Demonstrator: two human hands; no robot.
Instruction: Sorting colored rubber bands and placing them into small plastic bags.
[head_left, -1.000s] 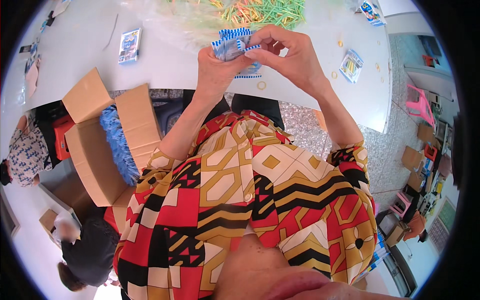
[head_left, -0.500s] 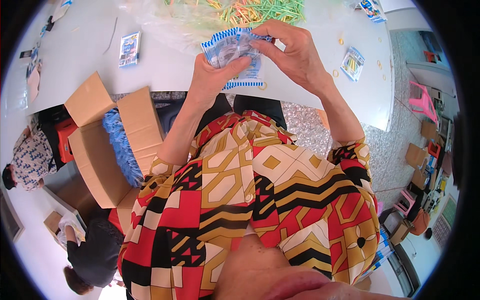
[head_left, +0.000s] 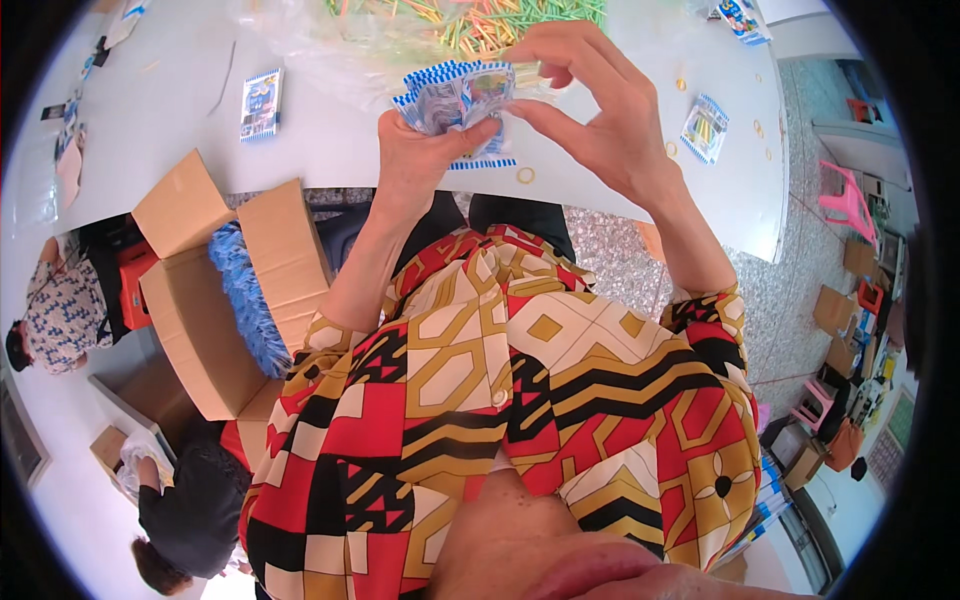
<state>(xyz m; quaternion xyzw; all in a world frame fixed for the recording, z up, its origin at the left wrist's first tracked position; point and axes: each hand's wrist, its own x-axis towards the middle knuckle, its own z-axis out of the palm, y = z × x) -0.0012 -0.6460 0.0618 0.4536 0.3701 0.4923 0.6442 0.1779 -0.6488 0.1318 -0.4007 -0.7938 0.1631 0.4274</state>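
My left hand [head_left: 412, 160] is closed around a fanned stack of small plastic packets [head_left: 455, 92] with blue-striped edges, its thumb pressed across their front. My right hand [head_left: 615, 125] is just to the right of the stack, thumb and fingers spread apart around its right edge. Whether a right fingertip touches the top packet I cannot tell. A thin yellowish rubber band [head_left: 525, 176] lies on the table beneath. Beyond the hands is a pile of thin green, orange and yellow sticks [head_left: 480, 28] on clear plastic sheeting [head_left: 340, 60].
One striped packet [head_left: 262, 105] lies on the left of the white table [head_left: 330, 150], another [head_left: 705, 130] on the right among loose rubber bands. An open cardboard box [head_left: 205, 320] with blue-edged packets stands at my left. Two people work further left. A pink stool [head_left: 845, 205] is at far right.
My right hand has opened from its pinch on the packets' upper edge, thumb and fingers now apart. The stack in my left hand has shifted slightly left, its edges fanned more.
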